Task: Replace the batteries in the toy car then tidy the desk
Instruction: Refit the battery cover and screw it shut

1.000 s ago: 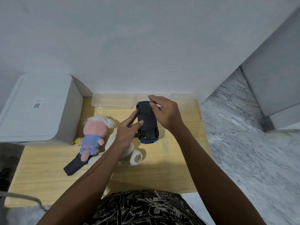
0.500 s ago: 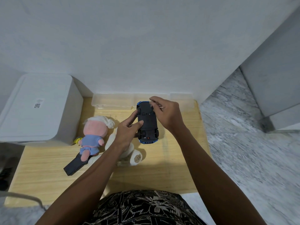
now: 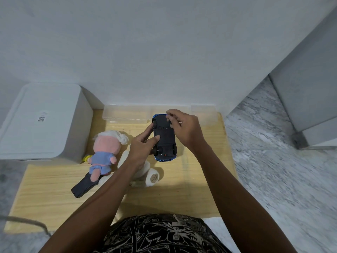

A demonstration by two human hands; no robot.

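Right hand: centre of the frame, just right of the car; thumb and forefinger pinched on something thin at the car's far end. A pale sliver shows past the knuckles, possibly a small tool; too small to confirm.
Left hand: centre, left of the car; closed on the car's left side, thumb laid across the underside.
Toy car: centre of the frame, held upside down above the desk, black underside up, blue body edge at both ends.
Step in hand: likely opening the battery cover; cover appears closed.
Near objects: white plush below the left wrist; pink doll left of centre; black remote lower left, partly under the doll; clear box behind the car, against the wall.
Risk 1: a loosened screw or cover may drop and roll off the desk's right edge; cause, the car is held in the air.
Risk 2: the pinch may slip; cause, the left hand grips one side only.
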